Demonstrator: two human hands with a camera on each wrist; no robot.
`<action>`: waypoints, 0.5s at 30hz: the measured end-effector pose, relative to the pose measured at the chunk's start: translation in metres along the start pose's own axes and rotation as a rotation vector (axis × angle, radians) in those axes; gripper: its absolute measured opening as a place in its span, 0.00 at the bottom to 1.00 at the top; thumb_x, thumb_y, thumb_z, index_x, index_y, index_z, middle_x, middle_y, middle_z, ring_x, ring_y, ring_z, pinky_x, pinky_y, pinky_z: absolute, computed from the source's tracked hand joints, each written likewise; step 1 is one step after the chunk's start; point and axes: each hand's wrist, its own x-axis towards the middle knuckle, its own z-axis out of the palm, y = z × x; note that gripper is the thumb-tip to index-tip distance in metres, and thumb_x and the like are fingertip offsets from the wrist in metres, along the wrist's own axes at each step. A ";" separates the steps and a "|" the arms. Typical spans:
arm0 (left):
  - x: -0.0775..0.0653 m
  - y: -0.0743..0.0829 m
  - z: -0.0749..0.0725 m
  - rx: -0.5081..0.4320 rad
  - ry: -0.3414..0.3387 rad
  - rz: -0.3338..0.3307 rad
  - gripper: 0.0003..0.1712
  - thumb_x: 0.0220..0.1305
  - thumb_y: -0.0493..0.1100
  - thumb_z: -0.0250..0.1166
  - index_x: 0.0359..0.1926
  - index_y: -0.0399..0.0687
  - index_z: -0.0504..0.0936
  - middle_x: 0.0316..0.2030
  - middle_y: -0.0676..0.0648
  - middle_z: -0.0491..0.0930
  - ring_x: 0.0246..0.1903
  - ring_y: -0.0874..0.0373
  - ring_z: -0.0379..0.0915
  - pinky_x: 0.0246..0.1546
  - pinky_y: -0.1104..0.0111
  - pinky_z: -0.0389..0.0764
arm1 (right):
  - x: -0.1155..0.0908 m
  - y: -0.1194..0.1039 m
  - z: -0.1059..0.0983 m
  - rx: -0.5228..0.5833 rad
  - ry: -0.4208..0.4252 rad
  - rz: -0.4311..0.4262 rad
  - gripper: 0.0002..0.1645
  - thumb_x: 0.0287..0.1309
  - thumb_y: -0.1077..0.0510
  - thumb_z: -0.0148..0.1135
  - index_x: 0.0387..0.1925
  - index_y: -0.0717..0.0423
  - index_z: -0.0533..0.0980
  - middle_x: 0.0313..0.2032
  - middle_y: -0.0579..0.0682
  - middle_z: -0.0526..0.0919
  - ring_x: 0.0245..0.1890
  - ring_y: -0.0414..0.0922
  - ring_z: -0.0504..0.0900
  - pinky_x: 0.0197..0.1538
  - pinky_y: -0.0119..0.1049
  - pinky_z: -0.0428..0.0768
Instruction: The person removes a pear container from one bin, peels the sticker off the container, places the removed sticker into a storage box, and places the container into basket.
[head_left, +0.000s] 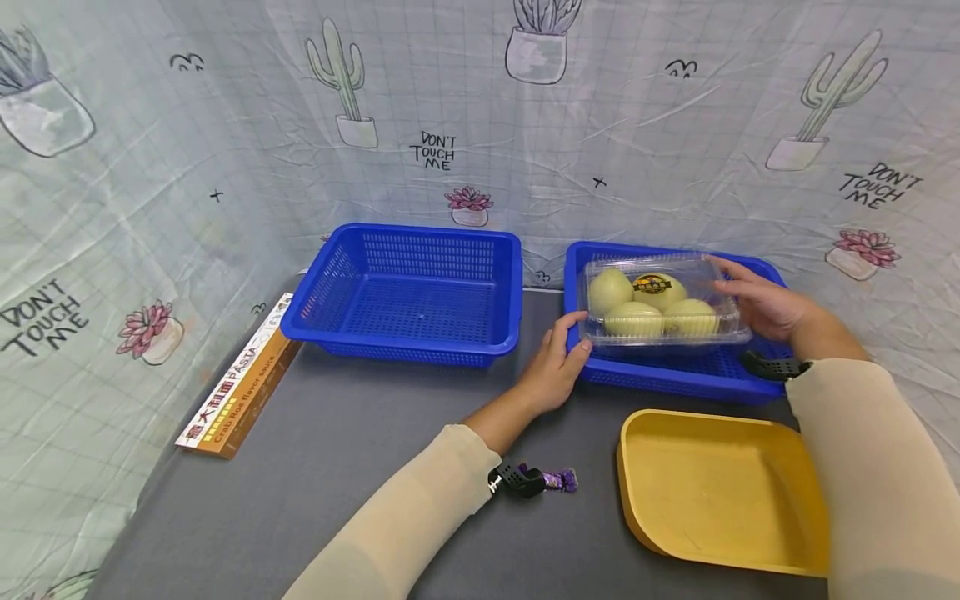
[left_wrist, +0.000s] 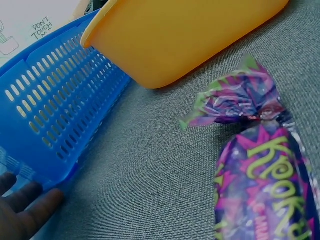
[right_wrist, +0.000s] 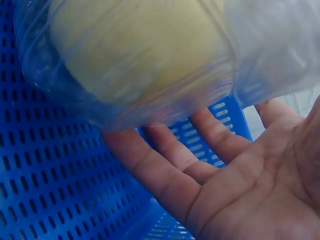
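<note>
The left hand (head_left: 551, 371) at eight o'clock and right hand (head_left: 776, 308) at three have their fingers holding the clear clamshell (head_left: 697, 270) by opposite ends, apparently keeping its pale round fruit (head_left: 633, 319) balanced over the blue basket (head_left: 660, 380), beyond the yellow tray (head_left: 720, 483).

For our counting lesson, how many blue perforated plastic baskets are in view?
2. One blue basket stands at left beside the crab-roe pasta box; the second basket is at right, beneath the clear plastic fruit container.
</note>
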 end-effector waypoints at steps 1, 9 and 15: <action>0.000 0.000 0.000 -0.003 -0.002 0.000 0.31 0.84 0.59 0.46 0.82 0.62 0.57 0.75 0.36 0.65 0.71 0.41 0.68 0.67 0.43 0.72 | 0.000 -0.001 0.000 -0.007 0.007 -0.001 0.45 0.85 0.50 0.45 0.87 0.35 0.32 0.82 0.49 0.13 0.79 0.60 0.13 0.68 0.81 0.22; 0.000 -0.003 -0.001 -0.008 0.011 0.026 0.31 0.85 0.58 0.46 0.81 0.60 0.58 0.76 0.37 0.65 0.72 0.41 0.67 0.69 0.45 0.71 | 0.003 -0.007 0.002 -0.045 0.042 0.018 0.46 0.84 0.47 0.46 0.87 0.34 0.33 0.83 0.54 0.14 0.80 0.65 0.18 0.70 0.81 0.27; 0.001 -0.002 -0.004 -0.004 -0.017 0.038 0.31 0.86 0.57 0.47 0.82 0.57 0.59 0.77 0.40 0.65 0.74 0.43 0.65 0.71 0.48 0.69 | 0.002 -0.009 0.001 -0.092 0.064 0.020 0.47 0.82 0.45 0.47 0.88 0.35 0.35 0.82 0.54 0.13 0.79 0.65 0.14 0.66 0.84 0.26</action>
